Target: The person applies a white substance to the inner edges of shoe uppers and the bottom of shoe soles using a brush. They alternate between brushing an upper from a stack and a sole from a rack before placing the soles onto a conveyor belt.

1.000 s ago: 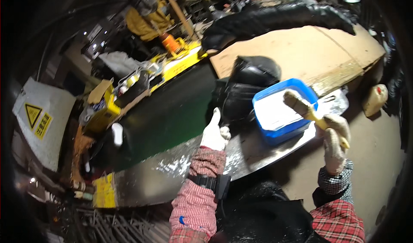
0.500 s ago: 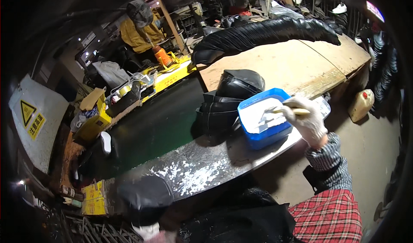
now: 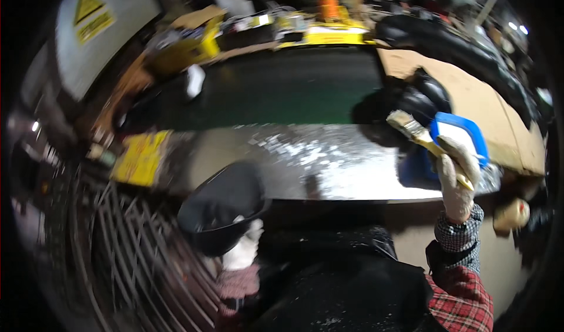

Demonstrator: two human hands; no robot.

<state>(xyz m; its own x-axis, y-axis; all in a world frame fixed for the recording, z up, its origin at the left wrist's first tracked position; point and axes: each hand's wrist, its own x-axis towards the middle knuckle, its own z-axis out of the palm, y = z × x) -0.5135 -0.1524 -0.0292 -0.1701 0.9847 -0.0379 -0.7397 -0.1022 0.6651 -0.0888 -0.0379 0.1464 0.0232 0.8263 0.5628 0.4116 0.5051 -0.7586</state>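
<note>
My right hand (image 3: 457, 185), in a whitish work glove, is closed around the handle of a flat paintbrush (image 3: 410, 126). Its pale bristles point up and left, clear of the blue tub (image 3: 433, 156) of white paste just behind the glove. Lower left, my gloved left hand (image 3: 242, 251) grips a black, hollow shoe upper (image 3: 226, 197) by its near edge. The upper's opening faces up, and its shape partly hides the fingers. More black uppers (image 3: 426, 94) are stacked beside the tub.
A metal ledge (image 3: 346, 158) spattered with white runs along the front of a dark green belt (image 3: 282, 91). A white insole-shaped piece (image 3: 194, 80) lies on the belt's left. Metal bars (image 3: 147, 244) stand lower left. A long black bundle (image 3: 464, 50) rests on the wooden board (image 3: 499, 120).
The brush has come up out of the blue tub in my right hand. My left hand has raised the shoe upper, and its opening now shows. The view has swung left.
</note>
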